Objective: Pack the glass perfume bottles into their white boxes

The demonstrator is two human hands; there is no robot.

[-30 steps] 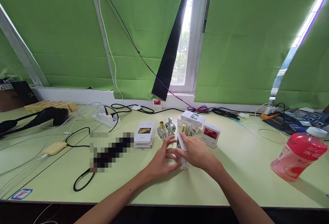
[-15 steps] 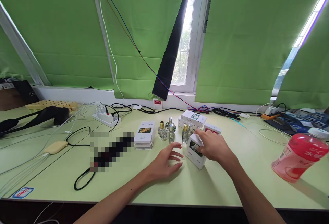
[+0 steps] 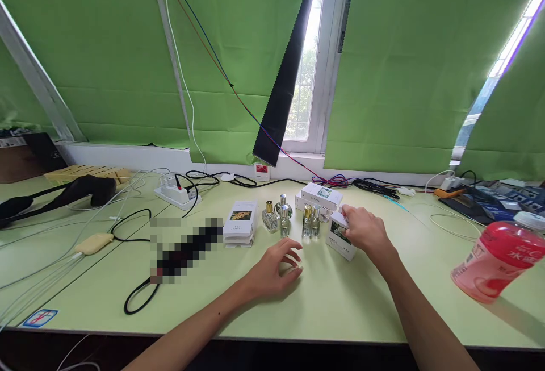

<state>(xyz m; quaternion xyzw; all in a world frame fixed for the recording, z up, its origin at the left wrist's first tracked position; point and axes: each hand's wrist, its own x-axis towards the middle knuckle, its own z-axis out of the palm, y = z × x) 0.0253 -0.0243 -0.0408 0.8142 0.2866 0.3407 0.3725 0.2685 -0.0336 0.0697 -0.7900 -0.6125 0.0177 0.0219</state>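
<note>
My right hand (image 3: pixel 365 229) grips a white perfume box (image 3: pixel 340 240) with a dark floral picture, its fingers over the top edge. Resting on the table, my left hand (image 3: pixel 276 269) has its fingers curved and apart, with nothing in them. Just beyond it are several glass perfume bottles: a faceted one with a gold cap (image 3: pixel 269 219), a slim silver-capped one (image 3: pixel 285 222), a round one (image 3: pixel 283 207) behind, and a gold-capped one (image 3: pixel 306 223) beside another silver-capped one (image 3: pixel 315 223). White boxes (image 3: pixel 319 196) lie behind the held box.
Stacked white boxes (image 3: pixel 240 222) with a yellow-flower picture lie left of the bottles. A pink drink bottle (image 3: pixel 496 260) stands at the right. Cables, a power strip (image 3: pixel 174 194) and a pixelated dark object (image 3: pixel 187 251) occupy the left side. The table's front edge (image 3: pixel 298 339) is near me.
My right hand has moved the white perfume box to the right and slightly away from me, uncovering the two slim bottles. My left hand stays in place.
</note>
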